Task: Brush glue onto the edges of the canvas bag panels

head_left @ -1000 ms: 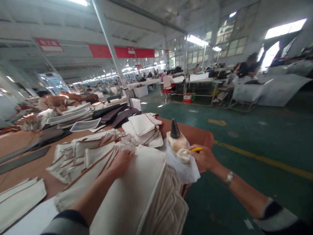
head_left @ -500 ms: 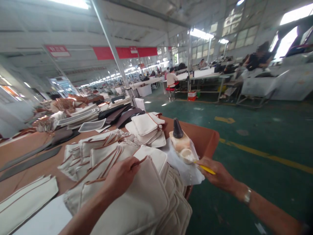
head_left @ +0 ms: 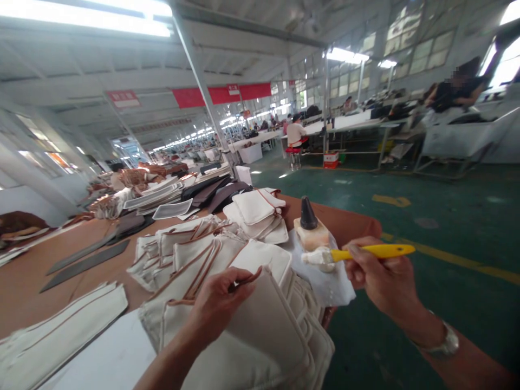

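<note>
My left hand (head_left: 221,300) pinches the brown-trimmed edge of a cream fabric piece (head_left: 260,330), which lies on a stack of similar pieces. A yellow-handled brush (head_left: 379,251) is gripped in my right hand (head_left: 379,276), held level with its white-coated bristles pointing left. Below the bristles is a small pot, mostly hidden by the brush. Beside it, a black cone (head_left: 308,214) stands on a pale block (head_left: 312,234). Translucent sheeting (head_left: 335,287) lies under the block and pot at the table's right edge.
More cream pieces (head_left: 162,249) are heaped at mid-table. Dark strips (head_left: 85,265) and a flat cream stack (head_left: 77,325) lie left on the brown table cover (head_left: 24,292). Behind, a person (head_left: 296,132) sits at a bench; another (head_left: 459,89) is by a white bin (head_left: 459,135).
My right hand has raised the brush from the pot, and its whole handle and white bristles now show. My left hand still pinches the fabric edge. The view has shifted slightly.
</note>
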`<action>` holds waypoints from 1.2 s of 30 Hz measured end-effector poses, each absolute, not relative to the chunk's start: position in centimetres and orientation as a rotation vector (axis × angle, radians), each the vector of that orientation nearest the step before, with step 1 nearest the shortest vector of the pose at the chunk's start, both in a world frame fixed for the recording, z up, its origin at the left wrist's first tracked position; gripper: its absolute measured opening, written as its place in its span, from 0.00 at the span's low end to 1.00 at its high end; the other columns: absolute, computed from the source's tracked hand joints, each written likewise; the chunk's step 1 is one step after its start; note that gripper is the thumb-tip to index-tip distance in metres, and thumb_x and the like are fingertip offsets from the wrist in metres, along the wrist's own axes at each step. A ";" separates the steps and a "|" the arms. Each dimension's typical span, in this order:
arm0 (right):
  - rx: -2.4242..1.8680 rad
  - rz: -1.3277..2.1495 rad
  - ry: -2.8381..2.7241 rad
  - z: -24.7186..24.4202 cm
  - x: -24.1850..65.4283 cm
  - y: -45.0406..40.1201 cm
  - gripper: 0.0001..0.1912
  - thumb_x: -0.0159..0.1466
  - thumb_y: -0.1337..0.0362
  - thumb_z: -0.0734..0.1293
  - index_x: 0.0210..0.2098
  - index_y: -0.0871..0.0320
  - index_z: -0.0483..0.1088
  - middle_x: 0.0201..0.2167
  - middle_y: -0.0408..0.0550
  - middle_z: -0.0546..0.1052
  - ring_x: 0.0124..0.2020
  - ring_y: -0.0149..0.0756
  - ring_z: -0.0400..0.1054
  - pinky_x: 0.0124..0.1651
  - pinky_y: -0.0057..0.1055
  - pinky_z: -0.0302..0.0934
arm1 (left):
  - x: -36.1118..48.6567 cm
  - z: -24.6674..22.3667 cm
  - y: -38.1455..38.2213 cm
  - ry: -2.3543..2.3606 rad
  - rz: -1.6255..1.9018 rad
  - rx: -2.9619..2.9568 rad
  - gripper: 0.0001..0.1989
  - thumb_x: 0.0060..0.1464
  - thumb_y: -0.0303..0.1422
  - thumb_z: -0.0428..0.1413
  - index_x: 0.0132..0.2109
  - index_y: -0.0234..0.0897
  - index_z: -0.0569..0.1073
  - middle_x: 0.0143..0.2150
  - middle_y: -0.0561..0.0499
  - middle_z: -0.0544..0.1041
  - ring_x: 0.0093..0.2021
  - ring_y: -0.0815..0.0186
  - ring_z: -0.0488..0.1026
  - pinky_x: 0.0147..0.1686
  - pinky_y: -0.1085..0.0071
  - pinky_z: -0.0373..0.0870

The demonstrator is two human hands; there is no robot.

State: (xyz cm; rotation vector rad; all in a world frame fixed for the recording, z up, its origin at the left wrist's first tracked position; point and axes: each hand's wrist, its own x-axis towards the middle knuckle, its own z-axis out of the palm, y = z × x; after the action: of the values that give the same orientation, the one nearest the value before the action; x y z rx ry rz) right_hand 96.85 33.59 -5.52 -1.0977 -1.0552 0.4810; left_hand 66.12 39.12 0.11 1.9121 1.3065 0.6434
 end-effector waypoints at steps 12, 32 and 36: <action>-0.908 0.575 -1.217 -1.4 90.8 34.4 0.13 0.69 0.57 0.67 0.34 0.61 0.70 0.17 0.41 0.68 0.16 0.27 0.62 0.19 0.21 0.56 | 66.1 -0.4 36.7 1.235 0.794 2.175 0.08 0.59 0.37 0.59 0.38 0.39 0.81 0.33 0.53 0.78 0.33 0.68 0.73 0.32 0.75 0.66; -0.884 0.561 -1.817 2.3 93.7 30.8 0.09 0.69 0.65 0.63 0.33 0.61 0.71 0.25 0.43 0.69 0.25 0.28 0.62 0.26 0.24 0.55 | 66.3 -0.8 32.4 0.529 0.946 3.609 0.14 0.67 0.23 0.45 0.50 0.27 0.75 0.41 0.44 0.81 0.31 0.65 0.70 0.31 0.64 0.59; -0.896 0.401 -1.734 2.8 94.0 30.2 0.09 0.68 0.65 0.63 0.34 0.61 0.71 0.26 0.44 0.70 0.23 0.27 0.60 0.25 0.24 0.54 | 66.5 -0.7 32.0 0.501 0.943 3.620 0.15 0.68 0.24 0.45 0.49 0.27 0.75 0.40 0.44 0.81 0.29 0.66 0.70 0.29 0.64 0.58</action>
State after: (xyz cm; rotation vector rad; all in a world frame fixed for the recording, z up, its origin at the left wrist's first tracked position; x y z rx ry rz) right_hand 94.02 30.24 2.76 -0.8960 -1.7338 0.4010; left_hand 66.45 31.96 -0.70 3.6201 0.5014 0.9429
